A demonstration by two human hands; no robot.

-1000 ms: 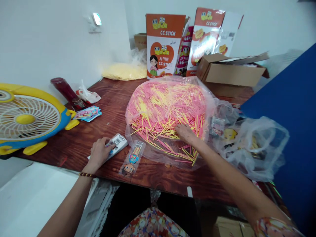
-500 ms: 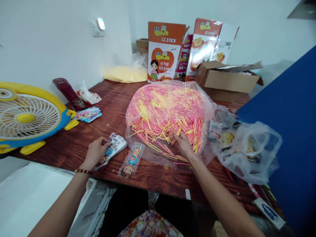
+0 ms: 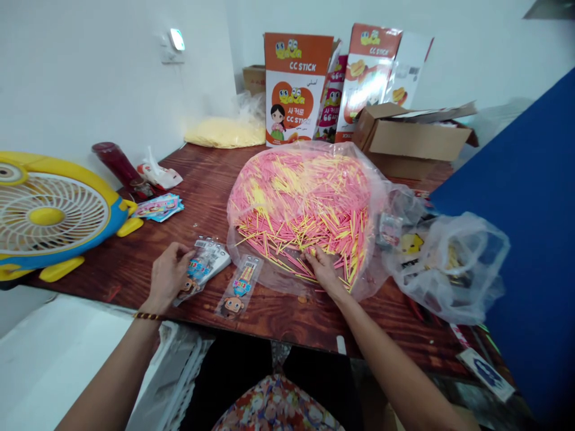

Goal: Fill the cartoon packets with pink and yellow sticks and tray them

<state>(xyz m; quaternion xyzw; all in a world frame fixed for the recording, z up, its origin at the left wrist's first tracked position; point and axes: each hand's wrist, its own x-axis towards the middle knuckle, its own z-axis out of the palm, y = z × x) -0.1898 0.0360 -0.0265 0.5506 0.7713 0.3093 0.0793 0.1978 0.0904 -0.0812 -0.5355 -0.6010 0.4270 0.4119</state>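
Observation:
My left hand [image 3: 169, 272] is closed at the left edge of a small clear packet [image 3: 194, 276] printed with a cartoon face and blue lettering. That packet lies on a stack of similar packets [image 3: 218, 260]. Just to the right, a single packet [image 3: 242, 286] with a few thin sticks inside lies flat on the table. A large clear plastic bag [image 3: 233, 239] is spread open, full of thin pink and yellow sticks [image 3: 287, 221]. At its near side my right hand [image 3: 324, 269] has its fingertips pinched on sticks, partly hidden by the fingers.
A yellow and blue fan [image 3: 49, 215] stands left on the wooden table [image 3: 197, 185], near a dark red bottle [image 3: 119, 164] and printed cards [image 3: 159, 206]. Behind are CC Stick boxes [image 3: 294, 90] and an open carton [image 3: 413, 140]. A plastic bag [image 3: 449, 269] lies right, beside a blue panel [image 3: 530, 239].
My right hand has shifted a little left and down within the sticks. My left fingers have moved slightly up and left, and the top packet shows more of its printed front.

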